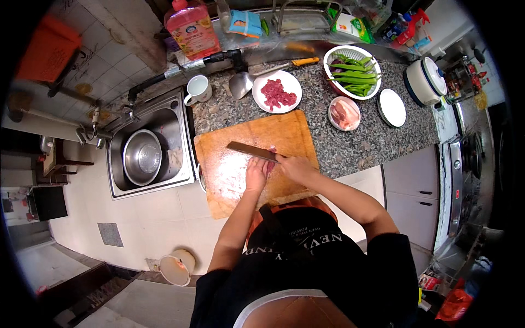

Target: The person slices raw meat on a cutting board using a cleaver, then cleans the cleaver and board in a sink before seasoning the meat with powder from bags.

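Observation:
A wooden cutting board [290,131] lies on the counter in front of me, its surface wet and shiny at the left. My right hand [298,169] is closed round the handle of a kitchen knife [247,149], whose broad blade points left across the board. Just below the blade, my left hand [256,175] presses its bent fingers on a small piece of red raw meat [270,165]. The hands and blade partly cover this meat. Beyond the board, a white plate [261,100] carries a heap of cut red meat [278,94].
Left of the board is a steel sink [116,174] with a metal bowl [142,156] inside. Behind stand a white mug [199,88] and a spatula [240,86]. To the right are a basket of green peppers [355,74], a bowl of pale meat [344,113], small white plates [392,107] and a cooker [425,81].

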A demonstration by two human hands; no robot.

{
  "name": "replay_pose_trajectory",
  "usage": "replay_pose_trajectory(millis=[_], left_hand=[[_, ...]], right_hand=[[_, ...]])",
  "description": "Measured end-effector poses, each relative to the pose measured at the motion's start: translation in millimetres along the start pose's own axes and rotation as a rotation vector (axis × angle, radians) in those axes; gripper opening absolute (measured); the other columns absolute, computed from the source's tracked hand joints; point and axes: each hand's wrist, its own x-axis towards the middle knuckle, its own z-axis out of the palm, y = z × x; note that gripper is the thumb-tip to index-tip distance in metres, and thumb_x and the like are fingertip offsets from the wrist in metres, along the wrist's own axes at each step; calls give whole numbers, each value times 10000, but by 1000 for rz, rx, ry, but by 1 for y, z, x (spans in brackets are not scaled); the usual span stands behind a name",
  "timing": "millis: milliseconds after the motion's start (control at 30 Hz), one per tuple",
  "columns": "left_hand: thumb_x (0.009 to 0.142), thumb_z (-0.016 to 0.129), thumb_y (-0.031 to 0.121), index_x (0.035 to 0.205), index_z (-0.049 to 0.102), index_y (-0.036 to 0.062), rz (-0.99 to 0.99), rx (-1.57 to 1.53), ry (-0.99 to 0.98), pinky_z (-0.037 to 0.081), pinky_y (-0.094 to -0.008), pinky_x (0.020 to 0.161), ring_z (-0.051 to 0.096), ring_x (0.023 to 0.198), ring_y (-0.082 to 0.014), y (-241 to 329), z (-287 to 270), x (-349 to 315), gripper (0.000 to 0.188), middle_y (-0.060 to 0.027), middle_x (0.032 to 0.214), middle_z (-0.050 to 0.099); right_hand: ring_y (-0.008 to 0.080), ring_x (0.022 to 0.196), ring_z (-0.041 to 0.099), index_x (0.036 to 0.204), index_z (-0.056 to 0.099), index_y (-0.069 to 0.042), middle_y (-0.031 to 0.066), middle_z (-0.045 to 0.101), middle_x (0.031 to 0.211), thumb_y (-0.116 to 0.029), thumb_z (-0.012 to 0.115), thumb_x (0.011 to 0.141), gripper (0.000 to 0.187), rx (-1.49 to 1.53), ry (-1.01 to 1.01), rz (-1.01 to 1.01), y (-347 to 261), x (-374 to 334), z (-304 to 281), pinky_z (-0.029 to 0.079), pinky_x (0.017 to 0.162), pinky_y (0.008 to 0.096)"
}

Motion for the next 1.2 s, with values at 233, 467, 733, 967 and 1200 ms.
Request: replay_pose_trajectory(millis=[233, 467, 733, 967, 1200], left_hand=[[712, 584, 47, 822, 614, 25, 48, 21, 89, 443, -368, 707, 532, 774, -318, -8, 4, -5, 115, -154, 822, 577], [708, 587, 35, 802, 603, 18, 25, -12, 55, 441, -360, 698, 528, 759, -309, 1, 1, -2, 97, -146, 800, 567], [711, 583, 33, 812, 593, 4, 7, 28, -13, 432, -371, 737, 520, 818, -323, -2, 0, -8, 105, -157, 834, 563], [718, 566, 19, 846, 597, 7, 57, -10, 21, 428, -377, 764, 516, 854, -330, -1, -1, -10, 132, -163, 883, 567], [717, 574, 17, 857, 598, 11, 45, -8, 8, 428, -355, 761, 517, 836, -305, 3, -3, -8, 142, -141, 862, 559]], right_hand=[[367, 593, 570, 1051, 452, -94, 182, 575, 637, -184, 427, 803, 265, -83, -185, 110, 8, -57, -36, 442, 541, 476], [361, 617, 572, 1050, 462, -90, 184, 577, 655, -180, 426, 800, 269, 94, -12, -37, 0, -4, 1, 439, 571, 471], [352, 605, 577, 1065, 459, -85, 168, 582, 644, -176, 419, 796, 287, -81, -140, 83, 3, -61, -36, 444, 541, 475], [350, 599, 576, 1055, 462, -96, 182, 578, 653, -179, 416, 798, 273, -2, -206, 133, 3, -53, -25, 439, 518, 475], [354, 627, 583, 947, 486, -64, 187, 577, 650, -137, 407, 793, 188, 24, -15, 24, -16, 6, -5, 447, 531, 470]])
